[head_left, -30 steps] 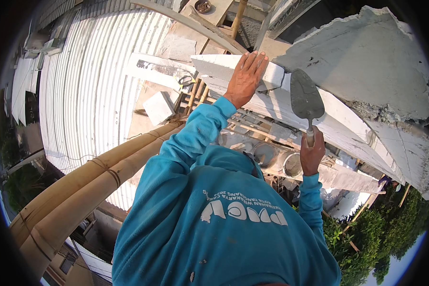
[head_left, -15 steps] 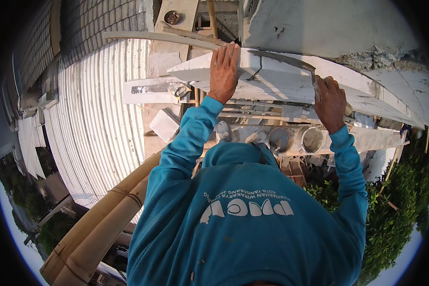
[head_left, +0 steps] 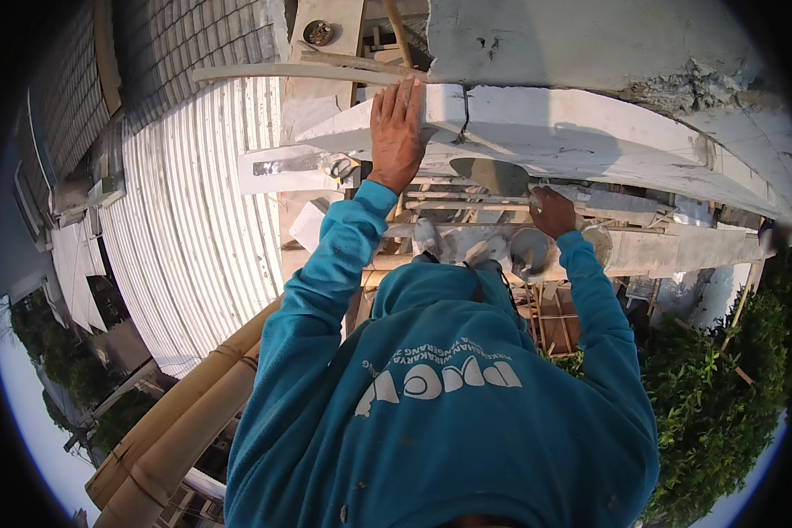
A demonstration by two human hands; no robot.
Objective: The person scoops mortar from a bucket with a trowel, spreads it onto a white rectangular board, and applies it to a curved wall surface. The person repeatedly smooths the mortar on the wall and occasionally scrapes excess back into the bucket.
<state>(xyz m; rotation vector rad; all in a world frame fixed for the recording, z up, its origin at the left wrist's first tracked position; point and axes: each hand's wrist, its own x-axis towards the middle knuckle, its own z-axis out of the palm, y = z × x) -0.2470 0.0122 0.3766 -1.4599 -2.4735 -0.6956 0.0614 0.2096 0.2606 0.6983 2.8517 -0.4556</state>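
My left hand (head_left: 398,132) lies flat with outstretched fingers on the left end of a row of white wall blocks (head_left: 537,110). A dark joint shows in the row just right of that hand. In my right hand (head_left: 553,211) is the handle of a trowel (head_left: 493,174). Its broad grey blade points left, below the front face of the blocks and apart from their top. The right fingers are wrapped round the handle, which is mostly hidden. Below the right hand stand a bucket (head_left: 530,251) and a second round container (head_left: 600,242), partly behind my sleeve.
Thick bamboo poles (head_left: 189,400) slant up at left beside a corrugated roof (head_left: 189,211). A tool with a yellow and black handle (head_left: 343,167) lies on a white slab. Farther off are a small bowl (head_left: 319,33) and a grey wall (head_left: 581,40). Foliage (head_left: 713,422) fills the lower right.
My right hand has moved left and nearer to me, bringing the trowel off the block tops to below their front face. My left hand stays on the block, slightly farther left in view.
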